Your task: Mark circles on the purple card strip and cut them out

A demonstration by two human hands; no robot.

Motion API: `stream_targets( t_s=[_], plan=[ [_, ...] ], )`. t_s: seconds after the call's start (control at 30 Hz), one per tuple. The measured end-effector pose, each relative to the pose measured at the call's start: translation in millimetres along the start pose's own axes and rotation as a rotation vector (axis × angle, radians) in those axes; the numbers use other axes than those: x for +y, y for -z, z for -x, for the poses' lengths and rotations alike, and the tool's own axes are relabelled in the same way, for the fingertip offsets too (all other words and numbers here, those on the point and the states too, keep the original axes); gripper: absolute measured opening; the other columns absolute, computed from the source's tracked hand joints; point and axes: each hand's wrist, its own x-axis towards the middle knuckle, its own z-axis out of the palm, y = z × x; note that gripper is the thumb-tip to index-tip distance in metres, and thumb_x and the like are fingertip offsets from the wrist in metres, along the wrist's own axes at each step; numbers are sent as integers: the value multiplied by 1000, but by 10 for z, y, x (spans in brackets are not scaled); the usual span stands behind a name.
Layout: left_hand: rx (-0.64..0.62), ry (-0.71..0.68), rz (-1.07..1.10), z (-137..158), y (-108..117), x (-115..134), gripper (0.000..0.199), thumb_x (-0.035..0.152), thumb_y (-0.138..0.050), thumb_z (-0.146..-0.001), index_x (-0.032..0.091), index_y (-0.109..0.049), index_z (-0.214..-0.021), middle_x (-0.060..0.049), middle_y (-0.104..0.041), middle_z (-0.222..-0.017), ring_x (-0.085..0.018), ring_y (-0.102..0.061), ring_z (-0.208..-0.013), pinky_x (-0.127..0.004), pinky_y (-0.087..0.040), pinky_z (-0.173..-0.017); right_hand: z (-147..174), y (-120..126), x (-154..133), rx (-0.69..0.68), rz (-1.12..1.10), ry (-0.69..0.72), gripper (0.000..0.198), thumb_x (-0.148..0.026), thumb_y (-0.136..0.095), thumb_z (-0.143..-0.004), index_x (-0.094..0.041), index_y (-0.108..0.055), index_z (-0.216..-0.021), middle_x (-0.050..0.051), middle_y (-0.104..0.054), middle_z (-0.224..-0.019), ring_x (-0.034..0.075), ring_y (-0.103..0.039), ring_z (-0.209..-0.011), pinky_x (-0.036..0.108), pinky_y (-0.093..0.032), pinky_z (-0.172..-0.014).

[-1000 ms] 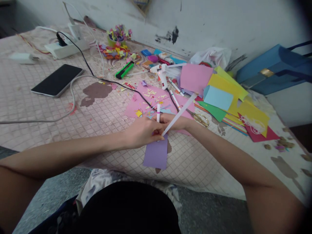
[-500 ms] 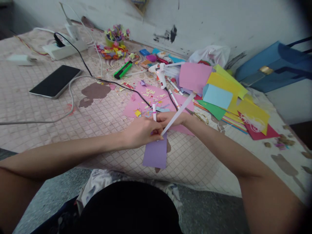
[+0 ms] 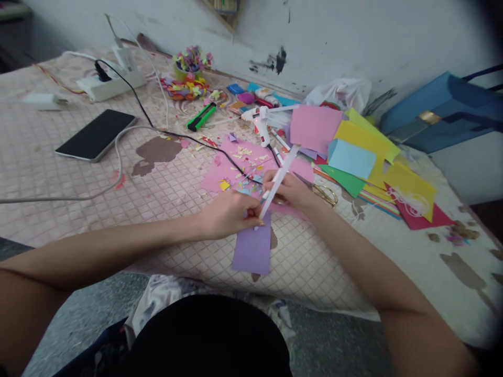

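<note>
My left hand (image 3: 231,213) is closed in a pinch on the lower end of a long, narrow, whitish strip (image 3: 280,180), which slants up to the right; I cannot tell if it is paper or plastic. Just right of it, my right hand (image 3: 288,188) has its fingers curled round a slim white marker (image 3: 265,196), mostly hidden behind the strip and fingers. Under the left fingertips lies a purple paper rectangle (image 3: 252,248), flat at the table's near side. A small white tip below those fingertips is too small to name.
Pink paper (image 3: 220,170) with scraps lies beyond my hands. A glue gun (image 3: 259,124), green cutter (image 3: 201,116) and scissors (image 3: 324,193) are near it. Coloured sheets (image 3: 349,157) spread right. A phone (image 3: 96,135), power strip (image 3: 112,85) and cables (image 3: 137,97) are left.
My right hand has drawn back to the right, away from my left hand, and the marker has tipped from upright to slanted. The strip now stands steeper. My left hand keeps its pinch.
</note>
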Motion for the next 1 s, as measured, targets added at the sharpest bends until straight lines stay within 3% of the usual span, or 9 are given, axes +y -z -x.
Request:
stream_targets(
  t_s=[0.07,0.1,0.17,0.27,0.5,0.7,0.8,1.0],
  plan=[
    [19,14,65,-17,19,-20,14,21,-71,-78,15,-63,-67,5,-61,-58,-6,-51,-52,-17,-34,-50,222,-30,41,362,-63,80,29,-50,-56,-88,-21,-53,-85,-7,-48,-60,6,-39,-43,19,-31,-40],
    [41,18,100,-28,33,-32,16,23,-70,-78,15,-62,-67,5,-60,-57,-6,-50,-51,-16,-34,-49,319,-56,52,458,-64,110,30,-52,-53,-89,-22,-54,-91,-5,-53,-66,7,-42,-45,20,-34,-42],
    [105,30,188,-53,69,-59,19,27,-68,-80,14,-60,-68,4,-59,-57,-6,-51,-52,-16,-36,-49,464,-121,59,524,-49,99,33,-55,-48,-92,-24,-53,-102,-2,-62,-76,8,-46,-46,20,-35,-41],
    [194,63,343,-92,112,-103,19,30,-62,-84,14,-57,-75,2,-60,-62,-8,-57,-56,-18,-42,-52,545,-219,65,600,-15,67,36,-56,-46,-93,-23,-53,-103,-2,-63,-70,8,-47,-44,20,-32,-37],
    [267,83,381,-133,145,-213,19,32,-54,-90,16,-50,-81,4,-54,-60,-8,-53,-54,-17,-41,-50,514,-304,87,541,170,76,30,-49,-46,-95,-23,-57,-106,1,-65,-79,14,-58,-59,26,-45,-52],
    [289,78,313,-124,177,-233,20,34,-53,-91,16,-49,-81,4,-52,-60,-7,-50,-52,-17,-38,-47,570,-310,6,399,466,120,21,-28,-55,-89,-22,-55,-109,4,-66,-92,19,-64,-82,32,-49,-74],
    [281,67,309,-126,172,-233,18,32,-53,-91,16,-50,-83,4,-54,-61,-7,-52,-53,-17,-40,-48,571,-295,8,338,475,118,25,-23,-55,-87,-21,-54,-112,5,-65,-95,19,-64,-85,33,-49,-77],
    [308,60,298,-143,169,-302,20,33,-54,-91,16,-50,-81,4,-53,-61,-8,-52,-53,-17,-40,-48,556,-267,8,352,473,95,22,-21,-55,-87,-21,-53,-109,4,-64,-93,19,-63,-82,33,-49,-75]
  ],
)
